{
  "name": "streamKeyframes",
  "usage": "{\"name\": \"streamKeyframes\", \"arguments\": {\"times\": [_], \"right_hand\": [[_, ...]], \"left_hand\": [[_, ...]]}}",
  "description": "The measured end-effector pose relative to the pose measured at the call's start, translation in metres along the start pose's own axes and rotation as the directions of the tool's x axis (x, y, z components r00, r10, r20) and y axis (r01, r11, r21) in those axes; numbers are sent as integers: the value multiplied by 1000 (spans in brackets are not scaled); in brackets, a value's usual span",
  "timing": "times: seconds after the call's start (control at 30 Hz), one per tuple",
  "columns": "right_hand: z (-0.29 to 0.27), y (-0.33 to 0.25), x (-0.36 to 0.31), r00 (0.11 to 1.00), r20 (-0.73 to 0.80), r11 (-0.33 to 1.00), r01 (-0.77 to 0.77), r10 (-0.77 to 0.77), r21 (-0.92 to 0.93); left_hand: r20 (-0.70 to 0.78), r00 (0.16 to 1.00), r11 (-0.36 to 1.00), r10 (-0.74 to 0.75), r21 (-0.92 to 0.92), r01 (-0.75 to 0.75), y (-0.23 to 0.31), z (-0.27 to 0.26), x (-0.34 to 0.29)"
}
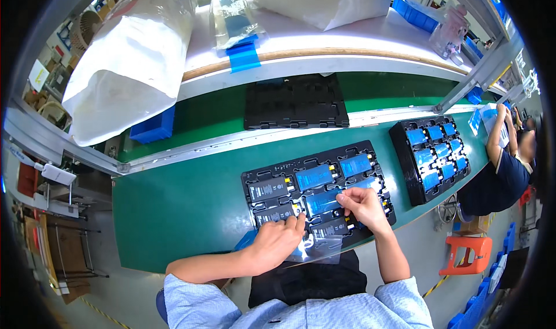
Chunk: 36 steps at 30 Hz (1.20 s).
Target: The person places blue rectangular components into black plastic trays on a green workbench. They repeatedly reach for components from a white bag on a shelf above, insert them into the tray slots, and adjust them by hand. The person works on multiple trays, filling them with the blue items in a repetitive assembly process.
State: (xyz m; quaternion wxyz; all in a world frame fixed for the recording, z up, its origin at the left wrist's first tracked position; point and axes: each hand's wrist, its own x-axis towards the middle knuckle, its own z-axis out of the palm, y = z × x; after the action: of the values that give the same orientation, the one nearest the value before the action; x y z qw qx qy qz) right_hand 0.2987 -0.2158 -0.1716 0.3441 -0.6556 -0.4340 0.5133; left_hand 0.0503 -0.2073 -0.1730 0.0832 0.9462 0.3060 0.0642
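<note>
In front of me a black moulded tray (272, 170) holds several flat battery packs in rows. Some packs, like the one in the middle top pocket (314, 178), are covered in blue film; others, such as the bare black pack (267, 188) at upper left, show dark printed faces. My right hand (364, 208) pinches thumb and forefinger together at the right end of the blue film (324, 202) on the middle pack. My left hand (281, 236) rests curled over the lower-left pack (272, 214), fingertips by its connector end; whatever they grip is hidden.
A clear plastic sheet (324, 251) lies at the bench's near edge. To the right stands a stack of black trays (405, 173) with blue-filmed packs. Beyond are another black tray (295, 102), a shelf (324, 42) with white bags, and a seated co-worker (498, 178) near an orange stool (468, 254).
</note>
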Motion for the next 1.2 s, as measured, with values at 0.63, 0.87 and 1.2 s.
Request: {"name": "streamKeyframes", "arguments": {"times": [0.63, 0.87, 1.2], "right_hand": [[2, 11, 5, 999, -21, 995, 28, -30, -95], [3, 10, 4, 999, -33, 994, 37, -41, -104], [5, 4, 3, 996, -55, 976, 58, -71, -209]], "left_hand": [[6, 999, 996, 35, -78, -34, -9, -12, 2], [-40, 999, 999, 21, -39, -22, -8, -11, 7], [-75, 996, 999, 52, 12, -51, -10, -1, 8]]}}
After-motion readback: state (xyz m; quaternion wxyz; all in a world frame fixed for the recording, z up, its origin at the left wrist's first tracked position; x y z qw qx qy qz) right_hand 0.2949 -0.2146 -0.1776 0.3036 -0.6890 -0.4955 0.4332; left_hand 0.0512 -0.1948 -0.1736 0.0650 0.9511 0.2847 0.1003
